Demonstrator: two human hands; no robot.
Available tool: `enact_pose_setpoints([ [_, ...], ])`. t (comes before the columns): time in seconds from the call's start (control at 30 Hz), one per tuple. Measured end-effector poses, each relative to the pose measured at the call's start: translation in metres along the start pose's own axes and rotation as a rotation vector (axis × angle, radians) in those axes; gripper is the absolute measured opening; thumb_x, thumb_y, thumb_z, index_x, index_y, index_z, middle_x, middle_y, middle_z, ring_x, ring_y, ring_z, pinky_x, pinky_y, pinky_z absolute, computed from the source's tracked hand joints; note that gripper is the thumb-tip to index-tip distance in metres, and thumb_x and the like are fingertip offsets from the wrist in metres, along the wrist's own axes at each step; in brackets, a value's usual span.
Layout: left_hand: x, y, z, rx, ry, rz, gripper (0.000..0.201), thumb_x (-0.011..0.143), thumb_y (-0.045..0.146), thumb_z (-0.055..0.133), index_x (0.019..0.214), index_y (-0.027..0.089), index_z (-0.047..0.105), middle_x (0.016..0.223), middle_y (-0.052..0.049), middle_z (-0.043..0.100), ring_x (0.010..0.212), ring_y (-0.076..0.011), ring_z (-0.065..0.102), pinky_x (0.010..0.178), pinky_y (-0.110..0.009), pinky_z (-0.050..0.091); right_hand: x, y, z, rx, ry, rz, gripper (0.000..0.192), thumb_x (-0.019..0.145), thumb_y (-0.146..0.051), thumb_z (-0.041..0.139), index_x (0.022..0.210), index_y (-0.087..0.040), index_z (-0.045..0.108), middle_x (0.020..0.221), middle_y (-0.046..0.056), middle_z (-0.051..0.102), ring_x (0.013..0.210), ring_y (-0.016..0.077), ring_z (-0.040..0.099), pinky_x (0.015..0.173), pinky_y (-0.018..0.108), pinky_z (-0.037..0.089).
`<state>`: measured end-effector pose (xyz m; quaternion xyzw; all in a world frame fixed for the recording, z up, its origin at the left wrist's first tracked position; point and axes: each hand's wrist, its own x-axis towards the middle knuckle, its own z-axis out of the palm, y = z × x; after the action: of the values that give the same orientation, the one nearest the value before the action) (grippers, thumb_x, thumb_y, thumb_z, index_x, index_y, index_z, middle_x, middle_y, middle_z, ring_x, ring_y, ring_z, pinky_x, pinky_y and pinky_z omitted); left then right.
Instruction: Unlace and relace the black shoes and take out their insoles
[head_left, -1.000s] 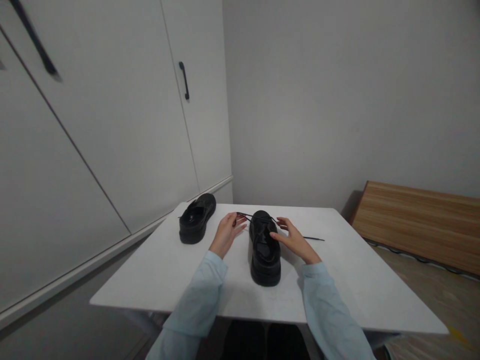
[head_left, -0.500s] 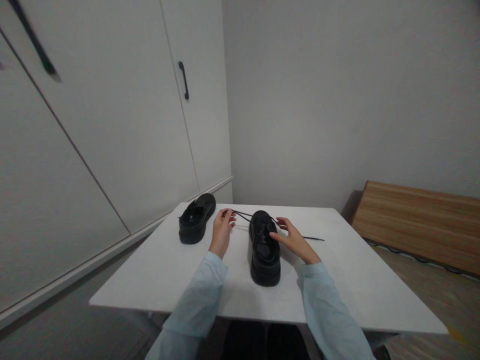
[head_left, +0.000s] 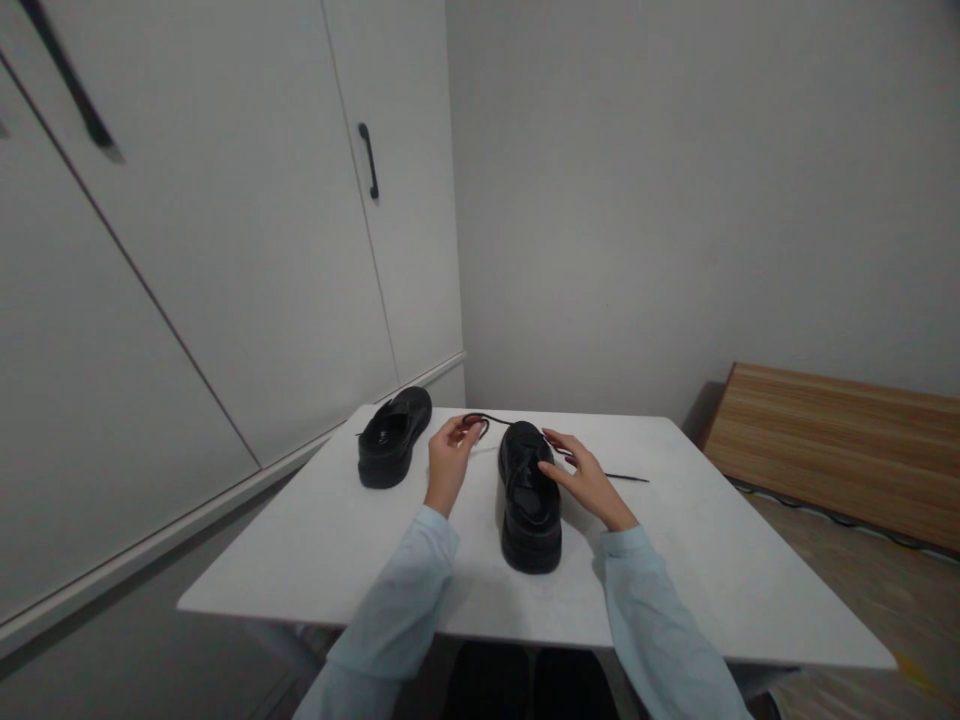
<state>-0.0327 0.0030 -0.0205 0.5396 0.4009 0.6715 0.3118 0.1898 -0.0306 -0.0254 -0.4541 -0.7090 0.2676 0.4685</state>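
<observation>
Where the lace ran straight and taut from the near shoe [head_left: 529, 497] to the left hand half a second ago, it now bows into a small loop [head_left: 480, 419] at that hand's fingertips, just left of the shoe's toe. That slack suggests the left end is being folded over for a bow, not pulled tight (judgement, not observed). The shoe itself has not shifted: it stands upright on the white table [head_left: 322, 540], toe pointing away from the wearer, heel toward the table's near edge.

Left hand [head_left: 448, 462]: just left of the shoe's front, fingers narrowly closed, thumb and forefinger pinching the lace at the loop. Fingertips sit closer to the toe than they did a moment ago.

Right hand [head_left: 587, 480]: against the shoe's right side, fingers loosely spread and only slightly curled, tips at the lacing area. Whether they pinch the lace or merely rest on the upper cannot be told at this size. The other lace end [head_left: 626, 478] trails on the table to the right of the shoe, beyond this hand, unchanged.

Further left of the shoe, well apart, stands the second black shoe [head_left: 393, 437], untouched. Behind it, white cupboard doors [head_left: 225, 250]; far right of the shoe, a wooden board [head_left: 840, 445] beyond the table.
</observation>
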Motion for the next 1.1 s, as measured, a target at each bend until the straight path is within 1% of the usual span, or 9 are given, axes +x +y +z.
enact_pose_setpoints([
  [0.1,-0.009,0.005,0.006,0.134,-0.172,0.096,0.022,0.078,0.035,0.064,0.089,0.017,0.071,0.092,-0.008,0.072,0.09,-0.0199,0.064,0.085,-0.032,0.047,0.0,-0.004,0.0,0.002,0.009,-0.057,0.052,0.08,-0.04,0.063,0.129,-0.029,0.053,0.128,0.007,0.055,0.115,0.0248,0.053,0.097,0.043,0.044],
  [0.27,-0.021,0.003,0.015,0.232,-0.357,0.237,0.015,0.079,0.027,0.066,0.089,0.02,0.074,0.088,-0.007,0.071,0.088,-0.0196,0.063,0.085,-0.033,0.047,0.0,-0.009,0.002,-0.013,0.001,-0.142,0.051,0.081,-0.037,0.062,0.131,-0.031,0.051,0.123,0.006,0.056,0.116,0.0237,0.052,0.102,0.042,0.04],
  [0.37,-0.023,0.0,0.017,0.268,-0.437,0.259,0.015,0.078,0.022,0.066,0.091,0.023,0.074,0.088,-0.006,0.07,0.089,-0.0194,0.062,0.086,-0.034,0.046,-0.001,-0.011,0.004,-0.035,-0.024,-0.183,0.052,0.082,-0.035,0.063,0.132,-0.031,0.05,0.121,0.006,0.057,0.116,0.0241,0.05,0.104,0.043,0.037],
  [0.47,-0.024,-0.001,0.019,0.245,-0.498,0.235,0.017,0.079,0.021,0.064,0.092,0.024,0.074,0.088,-0.006,0.069,0.088,-0.0192,0.061,0.086,-0.034,0.046,-0.001,-0.012,0.005,-0.077,-0.027,-0.189,0.052,0.081,-0.033,0.064,0.131,-0.033,0.052,0.12,0.006,0.056,0.115,0.0255,0.049,0.104,0.045,0.036],
  [0.6,-0.025,0.001,0.019,0.213,-0.533,0.179,0.016,0.079,0.021,0.064,0.09,0.024,0.075,0.087,-0.007,0.067,0.087,-0.0187,0.061,0.085,-0.033,0.047,-0.001,-0.014,0.006,-0.108,-0.014,-0.179,0.049,0.08,-0.03,0.064,0.128,-0.036,0.055,0.118,0.005,0.055,0.114,0.026,0.047,0.103,0.047,0.036],
  [0.7,-0.024,0.002,0.019,0.178,-0.528,0.163,0.015,0.078,0.024,0.066,0.089,0.023,0.076,0.086,-0.007,0.067,0.087,-0.0187,0.06,0.084,-0.033,0.047,-0.001,-0.016,0.007,-0.125,-0.001,-0.186,0.041,0.079,-0.029,0.065,0.119,-0.036,0.062,0.113,0.005,0.055,0.11,0.0263,0.047,0.1,0.047,0.036],
  [0.83,-0.025,0.001,0.019,0.09,-0.531,0.141,0.018,0.076,0.028,0.069,0.091,0.022,0.076,0.085,-0.008,0.067,0.085,-0.0185,0.06,0.08,-0.031,0.048,0.0,-0.014,0.009,-0.157,0.035,-0.186,0.024,0.078,-0.033,0.068,0.102,-0.033,0.072,0.096,0.006,0.056,0.098,0.026,0.049,0.091,0.046,0.04],
  [0.93,-0.025,0.0,0.019,0.07,-0.544,0.127,0.019,0.074,0.029,0.071,0.091,0.021,0.076,0.082,-0.008,0.068,0.084,-0.0186,0.059,0.077,-0.031,0.047,0.0,-0.012,0.009,-0.155,0.06,-0.193,0.014,0.079,-0.035,0.066,0.088,-0.028,0.075,0.084,0.006,0.056,0.089,0.0246,0.05,0.082,0.042,0.042],
  [1.1,-0.025,0.005,0.019,0.06,-0.531,0.112,0.026,0.073,0.029,0.072,0.098,0.021,0.074,0.085,-0.007,0.07,0.083,-0.0183,0.06,0.079,-0.031,0.047,0.0,-0.015,0.007,-0.107,0.082,-0.189,0.016,0.082,-0.035,0.061,0.086,-0.027,0.074,0.081,0.005,0.063,0.084,0.0235,0.053,0.078,0.04,0.041],
])
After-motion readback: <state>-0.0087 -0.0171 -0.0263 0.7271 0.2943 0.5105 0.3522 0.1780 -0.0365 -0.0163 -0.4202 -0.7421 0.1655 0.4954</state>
